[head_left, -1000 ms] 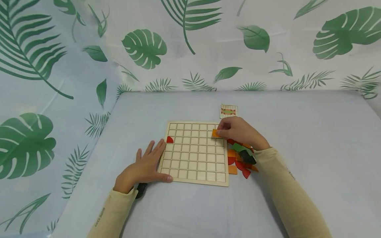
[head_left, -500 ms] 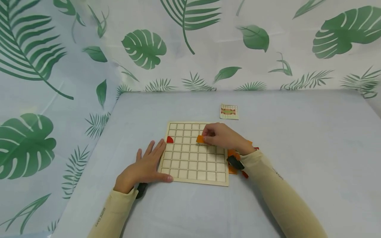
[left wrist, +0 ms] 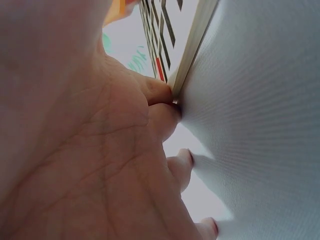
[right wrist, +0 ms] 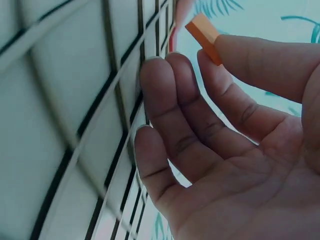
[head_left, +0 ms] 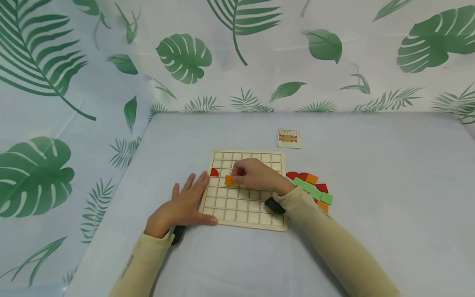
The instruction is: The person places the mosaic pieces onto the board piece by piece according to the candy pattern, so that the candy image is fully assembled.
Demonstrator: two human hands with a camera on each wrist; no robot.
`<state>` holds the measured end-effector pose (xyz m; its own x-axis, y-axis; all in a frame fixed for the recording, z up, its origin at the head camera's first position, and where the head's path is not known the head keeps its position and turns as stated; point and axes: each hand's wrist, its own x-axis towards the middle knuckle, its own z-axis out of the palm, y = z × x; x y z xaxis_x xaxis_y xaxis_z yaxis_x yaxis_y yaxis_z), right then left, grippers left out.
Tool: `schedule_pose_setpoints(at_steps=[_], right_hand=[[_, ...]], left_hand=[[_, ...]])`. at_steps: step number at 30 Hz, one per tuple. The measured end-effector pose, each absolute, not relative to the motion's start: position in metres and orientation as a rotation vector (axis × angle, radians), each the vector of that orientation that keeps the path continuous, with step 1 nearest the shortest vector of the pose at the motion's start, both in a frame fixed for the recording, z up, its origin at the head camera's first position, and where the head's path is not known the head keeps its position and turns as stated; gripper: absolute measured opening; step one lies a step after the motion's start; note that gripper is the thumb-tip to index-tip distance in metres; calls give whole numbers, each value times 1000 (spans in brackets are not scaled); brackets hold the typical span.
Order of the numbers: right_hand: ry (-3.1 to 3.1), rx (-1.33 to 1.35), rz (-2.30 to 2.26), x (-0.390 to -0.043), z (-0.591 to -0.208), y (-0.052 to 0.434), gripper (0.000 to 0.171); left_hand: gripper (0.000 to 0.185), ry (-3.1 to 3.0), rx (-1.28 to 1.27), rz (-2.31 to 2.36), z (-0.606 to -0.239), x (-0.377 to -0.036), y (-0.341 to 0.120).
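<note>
A pale wooden grid board (head_left: 237,204) lies flat on the table. In its left column, near the upper part, sits a red quarter-round tile (head_left: 214,172). My right hand (head_left: 256,175) pinches an orange square tile (head_left: 229,180) between thumb and index finger, over the board's left side just below and right of the red tile. In the right wrist view the orange tile (right wrist: 204,37) is held clear of the board, the other fingers loosely bent. My left hand (head_left: 182,206) rests spread on the table, its index finger and thumb touching the board's left edge.
Right of the board lies a loose heap of red, orange and green tiles (head_left: 311,189), partly hidden by the right sleeve. A small pattern card (head_left: 289,138) lies behind the board. Leaf-printed cloth (head_left: 256,53) hangs at the back and left.
My right hand has carried the orange tile leftward and toward me across the board, uncovering more of the tile heap. My left hand stays at the board's edge. The head view has shifted slightly.
</note>
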<state>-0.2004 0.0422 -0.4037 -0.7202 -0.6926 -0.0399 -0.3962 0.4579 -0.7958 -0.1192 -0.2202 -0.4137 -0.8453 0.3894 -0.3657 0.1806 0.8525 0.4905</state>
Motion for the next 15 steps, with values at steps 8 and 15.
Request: schedule_pose_setpoints(at_steps=[8,15], right_hand=[[2345,-979,-1105,-204,-402,23,13],[2350,-935,-1042,-206,-401,11,15]], left_hand=[[130,2574,414,608,-413,-120,-218],[130,2571,421,598,-412,-120,-219]])
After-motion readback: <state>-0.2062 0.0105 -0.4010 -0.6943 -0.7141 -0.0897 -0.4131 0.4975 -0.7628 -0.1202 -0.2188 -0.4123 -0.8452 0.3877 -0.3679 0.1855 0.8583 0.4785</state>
